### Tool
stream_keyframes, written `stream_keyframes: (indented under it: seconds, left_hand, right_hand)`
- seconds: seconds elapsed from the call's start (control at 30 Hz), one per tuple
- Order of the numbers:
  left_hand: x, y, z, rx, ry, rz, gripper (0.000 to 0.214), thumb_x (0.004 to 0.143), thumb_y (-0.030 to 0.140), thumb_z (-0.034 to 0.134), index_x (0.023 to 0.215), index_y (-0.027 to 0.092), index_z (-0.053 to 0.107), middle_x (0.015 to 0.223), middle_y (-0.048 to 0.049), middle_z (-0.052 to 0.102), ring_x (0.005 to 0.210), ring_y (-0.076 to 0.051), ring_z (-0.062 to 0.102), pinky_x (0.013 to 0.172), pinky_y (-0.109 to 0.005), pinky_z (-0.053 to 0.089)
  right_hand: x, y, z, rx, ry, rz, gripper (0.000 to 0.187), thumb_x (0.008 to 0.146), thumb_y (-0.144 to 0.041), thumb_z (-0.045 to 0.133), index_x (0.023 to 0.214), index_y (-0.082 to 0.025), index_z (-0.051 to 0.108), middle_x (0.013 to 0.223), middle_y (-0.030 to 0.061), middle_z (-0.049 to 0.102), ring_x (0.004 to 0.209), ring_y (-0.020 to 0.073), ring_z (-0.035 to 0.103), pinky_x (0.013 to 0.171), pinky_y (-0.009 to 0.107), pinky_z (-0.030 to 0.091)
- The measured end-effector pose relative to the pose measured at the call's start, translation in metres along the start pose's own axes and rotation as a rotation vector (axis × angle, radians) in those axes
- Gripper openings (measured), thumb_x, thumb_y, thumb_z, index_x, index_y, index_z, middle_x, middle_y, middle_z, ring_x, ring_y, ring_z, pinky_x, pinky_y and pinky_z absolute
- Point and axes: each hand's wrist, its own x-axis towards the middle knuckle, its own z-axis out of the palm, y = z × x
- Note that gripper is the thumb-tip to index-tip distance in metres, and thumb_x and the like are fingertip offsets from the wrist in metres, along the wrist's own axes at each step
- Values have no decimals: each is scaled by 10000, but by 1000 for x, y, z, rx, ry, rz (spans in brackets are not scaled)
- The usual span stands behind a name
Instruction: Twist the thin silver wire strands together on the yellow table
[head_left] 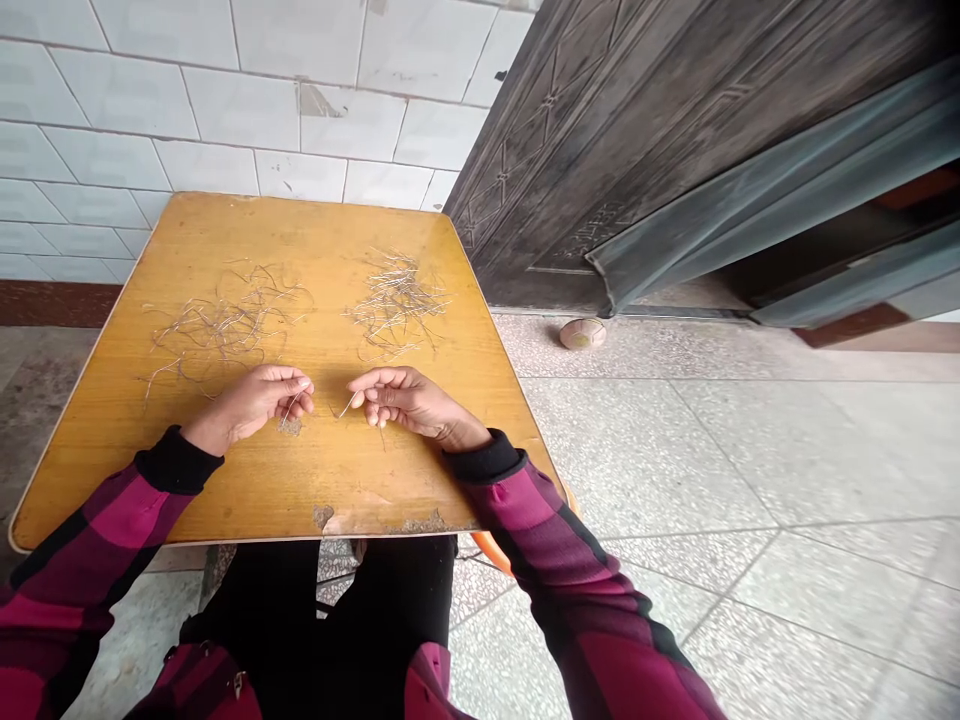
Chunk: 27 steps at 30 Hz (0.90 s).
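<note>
Short strand (346, 406), thin and pale like wire, is held just above the table (300, 490), near its front edge. The right hand (412, 400) pinches one end of it between thumb and forefinger, and the other fingers are curled in. The left hand (251, 402) is near, with a small gap between the two hands. Its fingers are also pressed together and pinch a second strand (292, 407), which hangs down to a small clump (289, 427) on the wood. Both wrists rest on the table.

Further back lie two loose heaps of the same strands, the left heap (225, 325) wide and curly, the right heap (394, 300) denser and straighter, well apart from each other. Behind the table is a white tiled wall (225, 100). On the right stands a dark door (637, 150), and a small ball (583, 333) lies on the floor (712, 450).
</note>
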Motion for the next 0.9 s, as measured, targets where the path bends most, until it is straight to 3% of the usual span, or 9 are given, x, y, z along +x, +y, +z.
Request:
stream_keyframes:
  seconds: [0.13, 0.23, 0.33, 0.47, 0.6, 0.73, 0.8, 0.9]
  left_hand:
    - [-1, 1, 5, 23, -12, -8, 282, 746, 381, 711, 759, 116, 614, 676, -37, 663, 529, -90, 542, 509, -212, 391]
    - [-1, -2, 12, 66, -43, 11, 275, 760, 377, 701, 743, 120, 605, 643, -23, 644, 506, -81, 527, 489, -202, 378]
    - [-1, -8, 21, 37, -85, 31, 299, 772, 398, 695, 716, 128, 582, 618, 0, 612, 482, -62, 501, 482, -193, 374]
    - [1, -16, 33, 8, -112, 4, 361, 768, 469, 698, 772, 125, 590, 640, -9, 611, 501, -74, 525, 502, -207, 412]
    - [2, -21, 45, 137, -148, 34, 397, 840, 522, 600, 812, 126, 608, 638, -19, 607, 497, -94, 539, 495, -230, 434]
    - [2, -17, 45, 291, -235, 183, 332, 874, 472, 573, 814, 150, 631, 810, -48, 675, 609, -103, 576, 575, -243, 469]
    - [1, -11, 37, 333, -158, 248, 299, 865, 429, 592, 783, 147, 649, 831, -54, 685, 689, -118, 591, 632, -247, 473]
    - [0, 0, 21, 212, 67, 227, 241, 813, 376, 647, 845, 138, 660, 826, -59, 692, 712, -134, 615, 661, -263, 486]
  right_hand:
    - [1, 3, 4, -87, 17, -38, 252, 730, -305, 804, 925, -162, 734, 811, 20, 717, 599, 65, 637, 533, 163, 520]
    - [1, 2, 10, -164, 40, -175, 191, 736, -320, 798, 811, -157, 732, 767, 7, 682, 619, 65, 620, 569, 173, 520]
    - [-2, -1, 17, -184, -1, -245, 184, 753, -291, 788, 890, -185, 724, 858, 10, 678, 675, 71, 617, 612, 193, 525]
    - [-5, -3, 26, -192, -61, -240, 242, 823, -336, 722, 1022, -200, 707, 816, 9, 677, 681, 80, 610, 592, 194, 502]
    - [-3, 0, 34, -184, -6, -244, 285, 847, -439, 669, 899, -165, 725, 707, 2, 653, 603, 75, 585, 519, 183, 467]
    - [-4, 0, 40, -154, 47, -120, 345, 795, -492, 706, 834, -149, 720, 670, 2, 672, 522, 65, 582, 466, 175, 450]
    - [-5, -2, 41, -157, 81, -20, 385, 778, -520, 708, 815, -137, 716, 636, -2, 666, 475, 59, 568, 416, 165, 419]
    - [-7, -3, 41, -226, 93, 129, 442, 765, -558, 693, 754, -116, 698, 557, -12, 632, 404, 50, 525, 367, 162, 379]
